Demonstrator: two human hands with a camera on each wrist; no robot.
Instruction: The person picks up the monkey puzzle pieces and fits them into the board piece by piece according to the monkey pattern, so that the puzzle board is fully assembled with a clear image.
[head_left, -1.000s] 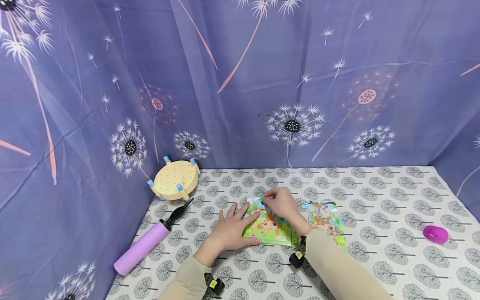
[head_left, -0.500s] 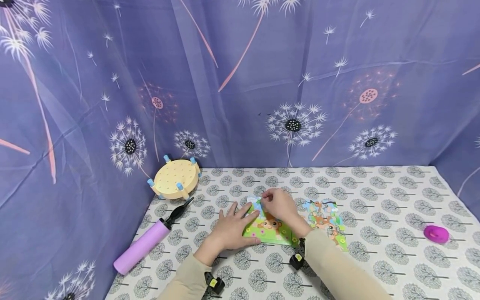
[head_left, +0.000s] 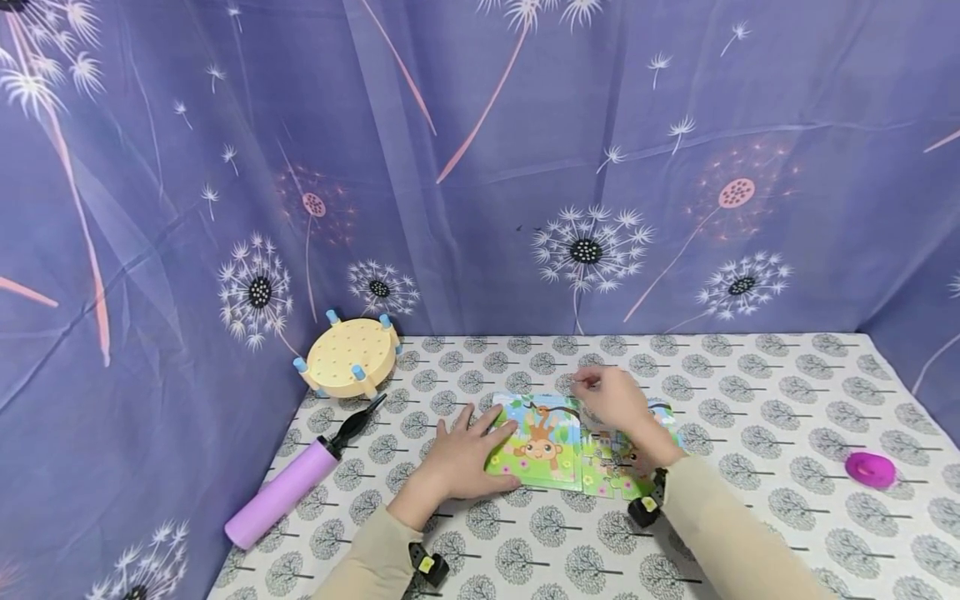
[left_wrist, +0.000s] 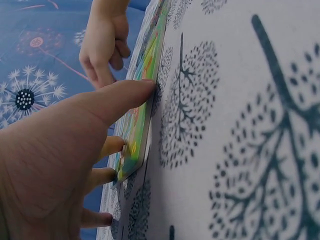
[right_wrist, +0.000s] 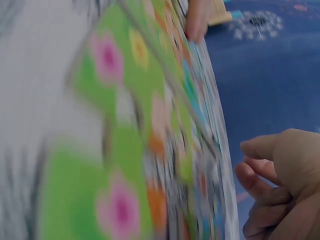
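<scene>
My left hand (head_left: 463, 463) rests with spread fingers on the left part of a jigsaw puzzle (head_left: 536, 473) showing a monkey hanging from a branch. Its thumb lies along the near edge, as the left wrist view also shows. Adjoining on the right are jigsaw pieces (head_left: 597, 477) with green, flowered parts, some joined and some with gaps between them. Over the back of these pieces hovers my right hand (head_left: 618, 404), its fingers loosely bent. Nothing shows between its fingers (right_wrist: 257, 147) in the right wrist view. The right hand and forearm hide part of the pieces.
A purple hand pump (head_left: 285, 493) with a black nozzle lies at the left. Behind it stands a round yellow board (head_left: 351, 358) with blue-tipped pegs. A small magenta dish-like thing (head_left: 870, 470) sits far right on the tree-print cloth (head_left: 757, 542). A purple dandelion curtain hangs behind.
My right hand has left the monkey puzzle's top edge, where its fingers were pinched, and moved right over the other pieces. The branch at the top now shows. My left hand stays put.
</scene>
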